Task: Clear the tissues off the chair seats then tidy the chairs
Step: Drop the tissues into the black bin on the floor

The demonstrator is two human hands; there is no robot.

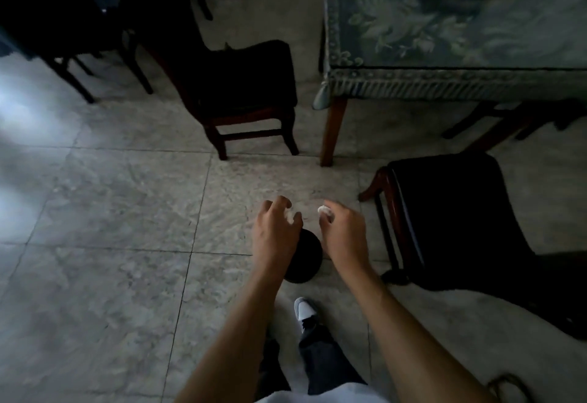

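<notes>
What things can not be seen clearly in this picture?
- Head view: dark round object on the floor, partly hidden behind the left hand.
- Tissue in the left hand, mostly covered by fingers.
- Far chair seat, too dark to check for tissues.
- Near chair, cut off by the right edge.

A pale grey marbled tile floor with thin dark grout lines carries everything here. A dark wooden chair stands on it at upper middle, a second dark-seated chair at the right, and more chair legs at upper left. A table draped in a patterned green cloth stands on its wooden leg between the two chairs. A round black object sits on the tiles, near a white shoe.
</notes>
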